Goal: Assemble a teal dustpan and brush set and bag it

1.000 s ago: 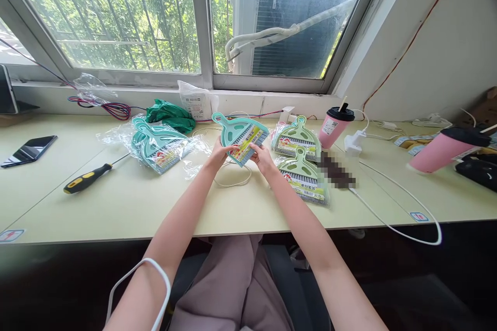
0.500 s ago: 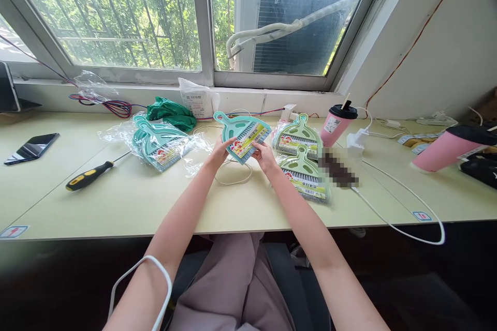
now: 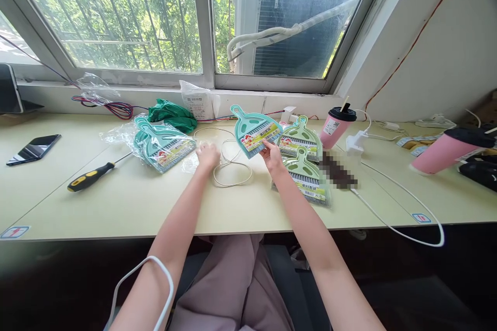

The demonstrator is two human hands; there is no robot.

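Pale green laminate desk point(image 3: 128, 207) lay smooth beneath the window. Her right hand point(image 3: 273, 157) pinched a teal plastic dustpan set point(image 3: 254, 136); her left hand point(image 3: 207, 155), loosely curled and holding nothing, rested on crinkled clear wrap point(image 3: 194, 161).

Glossy teal plastic dustpan point(image 3: 254, 133)

No legible text on labels point(image 3: 259, 138)
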